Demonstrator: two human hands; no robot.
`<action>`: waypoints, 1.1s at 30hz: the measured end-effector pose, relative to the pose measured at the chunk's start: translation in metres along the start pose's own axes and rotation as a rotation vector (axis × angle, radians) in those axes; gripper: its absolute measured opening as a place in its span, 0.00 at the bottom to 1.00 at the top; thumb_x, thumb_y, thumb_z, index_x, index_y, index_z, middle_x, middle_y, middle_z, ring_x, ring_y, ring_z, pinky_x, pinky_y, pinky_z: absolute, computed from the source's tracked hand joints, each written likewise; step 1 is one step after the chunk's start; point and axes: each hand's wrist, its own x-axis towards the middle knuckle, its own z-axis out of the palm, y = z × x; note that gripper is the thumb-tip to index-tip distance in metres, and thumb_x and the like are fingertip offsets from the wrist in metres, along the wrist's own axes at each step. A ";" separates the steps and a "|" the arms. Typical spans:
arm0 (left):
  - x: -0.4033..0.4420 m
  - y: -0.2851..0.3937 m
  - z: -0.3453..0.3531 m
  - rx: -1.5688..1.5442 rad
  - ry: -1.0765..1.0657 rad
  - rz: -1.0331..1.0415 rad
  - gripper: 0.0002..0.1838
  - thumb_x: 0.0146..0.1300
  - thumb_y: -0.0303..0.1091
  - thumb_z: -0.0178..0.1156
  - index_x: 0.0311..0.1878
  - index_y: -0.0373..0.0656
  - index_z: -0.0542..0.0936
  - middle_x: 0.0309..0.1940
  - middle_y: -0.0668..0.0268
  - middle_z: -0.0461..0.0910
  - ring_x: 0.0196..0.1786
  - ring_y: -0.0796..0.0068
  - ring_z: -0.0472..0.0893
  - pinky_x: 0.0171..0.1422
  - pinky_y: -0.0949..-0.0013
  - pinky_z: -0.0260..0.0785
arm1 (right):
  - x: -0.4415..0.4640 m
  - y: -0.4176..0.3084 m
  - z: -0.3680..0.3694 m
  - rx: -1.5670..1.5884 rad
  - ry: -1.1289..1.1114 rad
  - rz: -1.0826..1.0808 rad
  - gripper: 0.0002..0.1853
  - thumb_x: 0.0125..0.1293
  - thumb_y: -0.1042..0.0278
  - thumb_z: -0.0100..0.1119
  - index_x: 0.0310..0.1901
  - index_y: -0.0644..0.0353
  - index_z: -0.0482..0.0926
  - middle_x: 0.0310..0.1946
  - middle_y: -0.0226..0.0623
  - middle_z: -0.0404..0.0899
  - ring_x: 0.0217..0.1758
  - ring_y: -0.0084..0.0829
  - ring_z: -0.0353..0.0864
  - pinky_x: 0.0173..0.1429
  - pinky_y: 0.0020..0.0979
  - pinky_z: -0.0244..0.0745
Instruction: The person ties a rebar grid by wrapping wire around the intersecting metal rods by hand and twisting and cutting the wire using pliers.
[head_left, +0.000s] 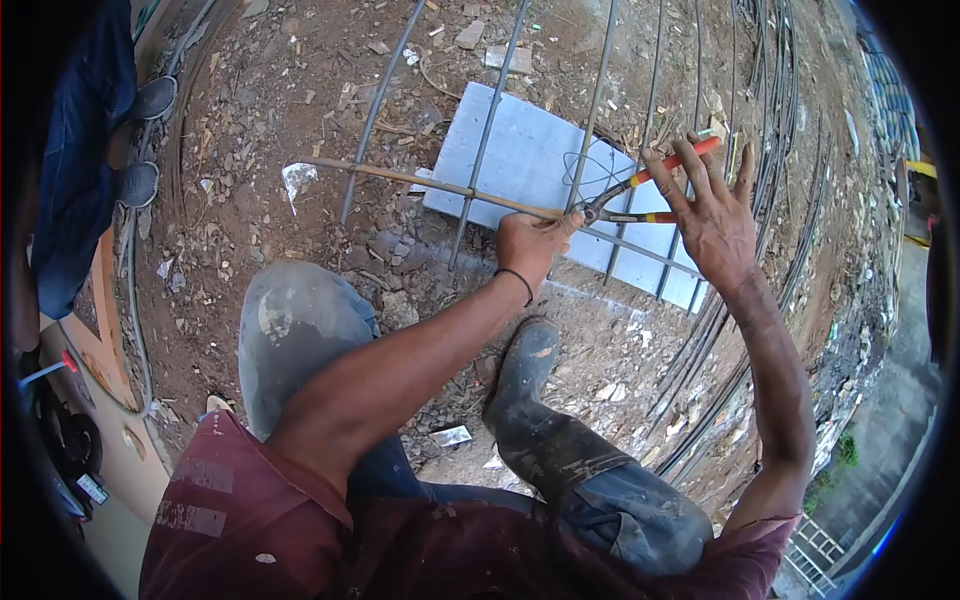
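Observation:
My left hand [533, 248] is closed around the crossing steel bar [430, 182], close to where it meets an upright bar [597, 90]. My right hand [712, 220] is on the spread handles of end-cutting pincers [640, 178] with red and yellow grips. Its fingers are stretched over the upper handle, while the lower handle reaches toward the palm. The pincer jaws are at the bar crossing beside my left fingertips; what they bite on is hidden. Thin looped wire [590, 170] lies by the crossing, above a pale flat board [535, 140].
Several long bars [780, 110] lie along the right on rubble-strewn soil [270, 110]. My boot [530, 365] stands just below the grid. At the left edge another person's shoes [138, 185] show near a grey pipe [130, 270]. A ladder-like frame [815, 550] lies lower right.

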 end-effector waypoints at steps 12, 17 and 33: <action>0.009 0.005 -0.005 -0.143 -0.068 -0.185 0.24 0.59 0.44 0.81 0.43 0.32 0.85 0.37 0.62 0.86 0.34 0.72 0.85 0.36 0.68 0.84 | 0.013 0.007 -0.016 0.048 -0.135 -0.048 0.31 0.79 0.55 0.50 0.82 0.37 0.59 0.78 0.34 0.64 0.81 0.35 0.63 0.86 0.70 0.39; 0.011 0.004 -0.009 -0.091 -0.109 -0.177 0.28 0.62 0.48 0.78 0.49 0.30 0.83 0.42 0.58 0.85 0.42 0.63 0.88 0.48 0.61 0.88 | 0.016 -0.010 -0.042 0.053 -0.095 0.001 0.29 0.78 0.56 0.54 0.78 0.49 0.66 0.71 0.37 0.68 0.75 0.36 0.71 0.84 0.73 0.43; 0.011 -0.003 -0.011 -0.123 -0.061 -0.133 0.25 0.64 0.51 0.77 0.38 0.34 0.86 0.29 0.63 0.85 0.29 0.73 0.85 0.32 0.70 0.80 | 0.043 -0.014 -0.046 -0.042 -0.075 -0.114 0.14 0.77 0.60 0.53 0.45 0.60 0.84 0.38 0.34 0.82 0.48 0.36 0.80 0.64 0.52 0.73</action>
